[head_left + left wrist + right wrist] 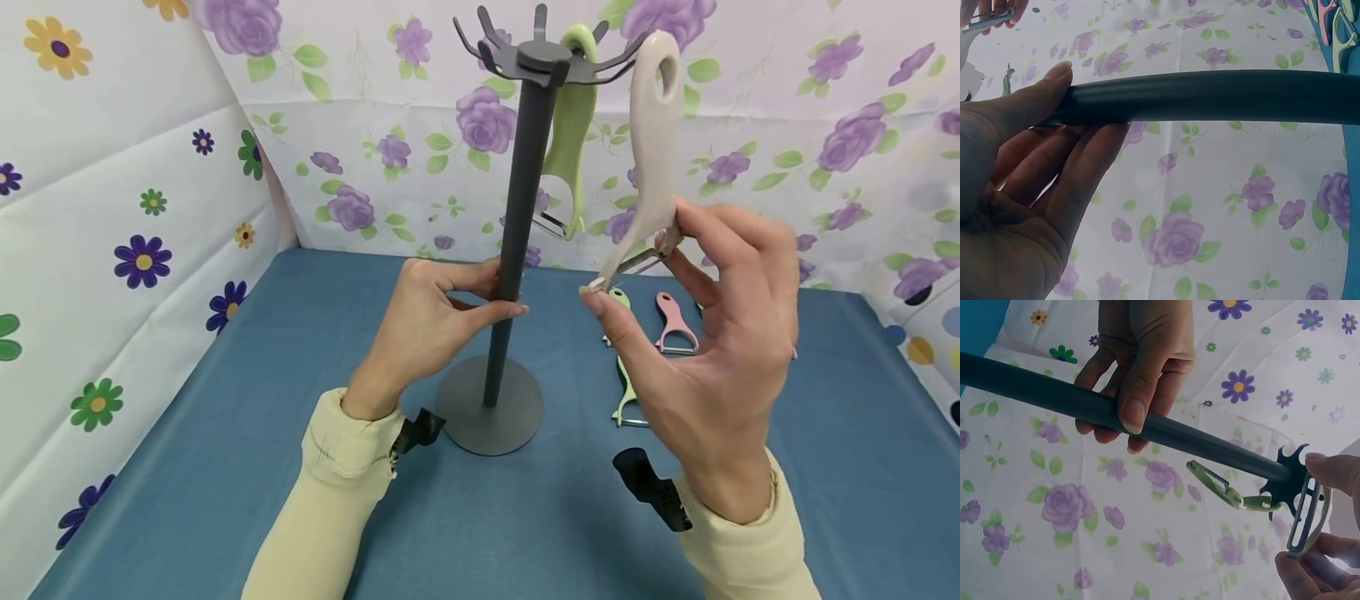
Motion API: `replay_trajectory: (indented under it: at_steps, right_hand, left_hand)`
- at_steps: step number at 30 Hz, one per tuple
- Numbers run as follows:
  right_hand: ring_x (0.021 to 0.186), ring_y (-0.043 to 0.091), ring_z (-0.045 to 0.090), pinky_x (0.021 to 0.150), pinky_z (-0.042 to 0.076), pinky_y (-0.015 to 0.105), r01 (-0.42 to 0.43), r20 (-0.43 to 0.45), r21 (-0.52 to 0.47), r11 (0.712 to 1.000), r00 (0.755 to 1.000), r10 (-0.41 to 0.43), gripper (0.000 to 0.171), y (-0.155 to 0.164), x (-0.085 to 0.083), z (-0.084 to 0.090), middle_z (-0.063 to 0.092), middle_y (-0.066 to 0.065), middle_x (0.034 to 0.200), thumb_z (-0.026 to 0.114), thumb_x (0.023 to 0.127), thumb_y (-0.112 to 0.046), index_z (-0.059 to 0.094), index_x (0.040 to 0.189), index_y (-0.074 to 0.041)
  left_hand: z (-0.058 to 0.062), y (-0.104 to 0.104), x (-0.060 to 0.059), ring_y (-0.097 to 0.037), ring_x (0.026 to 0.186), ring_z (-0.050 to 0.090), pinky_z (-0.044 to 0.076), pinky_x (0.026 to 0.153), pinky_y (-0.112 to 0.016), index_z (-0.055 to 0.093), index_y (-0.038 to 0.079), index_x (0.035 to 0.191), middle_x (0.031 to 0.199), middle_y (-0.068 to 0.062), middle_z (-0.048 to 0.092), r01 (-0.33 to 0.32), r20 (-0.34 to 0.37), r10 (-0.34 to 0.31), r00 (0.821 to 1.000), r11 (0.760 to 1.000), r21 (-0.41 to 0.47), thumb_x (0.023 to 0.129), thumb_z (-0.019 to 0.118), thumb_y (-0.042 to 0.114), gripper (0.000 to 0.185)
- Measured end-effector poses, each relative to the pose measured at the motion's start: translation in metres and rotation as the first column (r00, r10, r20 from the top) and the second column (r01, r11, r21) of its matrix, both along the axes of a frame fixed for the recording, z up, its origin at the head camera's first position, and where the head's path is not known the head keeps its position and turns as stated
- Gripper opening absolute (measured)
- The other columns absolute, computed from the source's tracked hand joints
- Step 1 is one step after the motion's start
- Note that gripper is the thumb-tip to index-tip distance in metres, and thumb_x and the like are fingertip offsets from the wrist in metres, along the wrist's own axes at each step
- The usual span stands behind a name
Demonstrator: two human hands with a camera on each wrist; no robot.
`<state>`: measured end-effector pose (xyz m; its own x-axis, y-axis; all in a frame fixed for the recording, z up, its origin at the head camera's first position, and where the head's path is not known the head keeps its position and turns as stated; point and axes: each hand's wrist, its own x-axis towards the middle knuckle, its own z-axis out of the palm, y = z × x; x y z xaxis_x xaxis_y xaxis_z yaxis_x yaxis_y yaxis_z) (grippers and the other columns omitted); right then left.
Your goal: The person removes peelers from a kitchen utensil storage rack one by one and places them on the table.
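A dark grey hook stand stands upright on a round base, its pole gripped between the thumb and fingers of my left hand. My right hand pinches a white peeler by its blade end, handle up. The handle's hole is level with the tip of a right-hand hook; I cannot tell whether the hook enters it. On another hook hangs a green peeler, blade down. In the right wrist view the blade of the white peeler lies between thumb and fingers.
Behind the right hand, a pink peeler and green peelers lie on the blue tabletop; others there are partly hidden. Flowered cloth rises behind and at the sides. Several hooks ring the stand's top.
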<state>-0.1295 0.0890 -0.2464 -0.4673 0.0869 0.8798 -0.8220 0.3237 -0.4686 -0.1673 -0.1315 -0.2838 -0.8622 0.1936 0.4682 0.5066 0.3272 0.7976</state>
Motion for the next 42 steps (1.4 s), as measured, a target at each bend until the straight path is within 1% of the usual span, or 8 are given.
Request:
replay_trajectory:
  at_steps: [6,10,14,21,27,31,36,42]
  right_hand:
    - [0.119,0.031,0.057,0.103,0.057,0.032,0.037,0.041,0.036,0.999,0.998,-0.038,0.064,0.008,0.002,-0.003,0.057,0.017,0.129,0.091,0.072,-0.005,0.067,0.131,0.0]
    - [0.12,0.026,0.057,0.103,0.056,0.028,0.066,0.091,0.063,0.996,0.993,-0.071,0.064,0.014,0.006,-0.003,0.056,0.001,0.13,0.091,0.073,-0.003,0.066,0.132,-0.001]
    - [0.121,0.02,0.056,0.103,0.055,0.023,0.101,0.138,0.094,0.99,0.984,-0.113,0.061,0.018,0.009,-0.002,0.053,-0.012,0.129,0.089,0.076,-0.004,0.065,0.132,-0.001]
    - [0.119,0.013,0.054,0.104,0.053,0.02,0.142,0.205,0.152,0.978,0.964,-0.171,0.062,0.021,0.01,-0.002,0.051,-0.016,0.129,0.087,0.078,-0.002,0.064,0.135,-0.008]
    - [0.115,0.012,0.054,0.102,0.053,0.017,0.156,0.226,0.153,0.976,0.956,-0.188,0.066,0.022,0.007,-0.001,0.049,-0.019,0.123,0.085,0.08,-0.003,0.062,0.14,-0.018]
    - [0.114,0.012,0.053,0.103,0.053,0.018,0.165,0.246,0.157,0.974,0.948,-0.2,0.065,0.026,0.005,-0.001,0.047,-0.02,0.121,0.085,0.079,-0.001,0.064,0.138,-0.018]
    - [0.115,0.007,0.052,0.102,0.051,0.014,0.201,0.283,0.222,0.954,0.923,-0.26,0.065,0.037,0.002,-0.002,0.045,-0.024,0.122,0.087,0.079,-0.005,0.064,0.138,-0.019]
    - [0.116,0.005,0.051,0.1,0.05,0.011,0.208,0.32,0.258,0.944,0.903,-0.287,0.065,0.042,-0.001,-0.002,0.045,-0.028,0.123,0.088,0.079,-0.006,0.064,0.137,-0.021]
  left_hand:
    - [0.002,-0.001,0.0,-0.005,0.091,0.076,0.064,0.072,-0.026,0.076,0.018,0.122,0.108,-0.002,0.08,-0.009,0.012,0.01,1.0,1.0,-0.013,0.085,0.085,0.016,0.037]
    - [0.002,-0.002,0.001,-0.006,0.093,0.076,0.064,0.072,-0.027,0.076,0.018,0.122,0.109,-0.001,0.08,-0.011,0.022,0.012,1.0,1.0,-0.021,0.086,0.085,0.016,0.038]
    - [0.002,-0.002,0.001,-0.006,0.095,0.075,0.064,0.072,-0.027,0.076,0.019,0.122,0.108,-0.001,0.08,-0.014,0.022,0.015,1.0,0.999,-0.031,0.086,0.084,0.016,0.037]
    - [0.002,-0.001,0.0,-0.005,0.096,0.075,0.064,0.072,-0.027,0.076,0.017,0.123,0.106,-0.001,0.08,-0.002,0.026,0.003,1.0,1.0,-0.025,0.088,0.082,0.015,0.036]
    - [0.002,0.0,0.001,-0.007,0.098,0.076,0.064,0.076,-0.025,0.075,0.015,0.124,0.106,-0.003,0.08,0.004,0.018,-0.004,1.0,1.0,-0.008,0.089,0.081,0.012,0.036]
    - [0.0,0.0,0.001,-0.008,0.097,0.076,0.064,0.076,-0.025,0.075,0.014,0.123,0.103,-0.003,0.08,0.003,0.005,-0.003,1.0,1.0,-0.002,0.09,0.08,0.011,0.034]
    - [-0.002,0.0,0.0,-0.011,0.095,0.076,0.064,0.077,-0.026,0.074,0.012,0.126,0.102,-0.008,0.08,-0.005,-0.01,0.005,1.0,1.0,0.012,0.091,0.078,0.009,0.035]
    - [-0.004,-0.002,-0.003,-0.012,0.094,0.076,0.064,0.08,-0.025,0.07,0.009,0.13,0.106,-0.009,0.079,-0.012,-0.023,0.013,1.0,1.0,0.016,0.093,0.075,0.007,0.038]
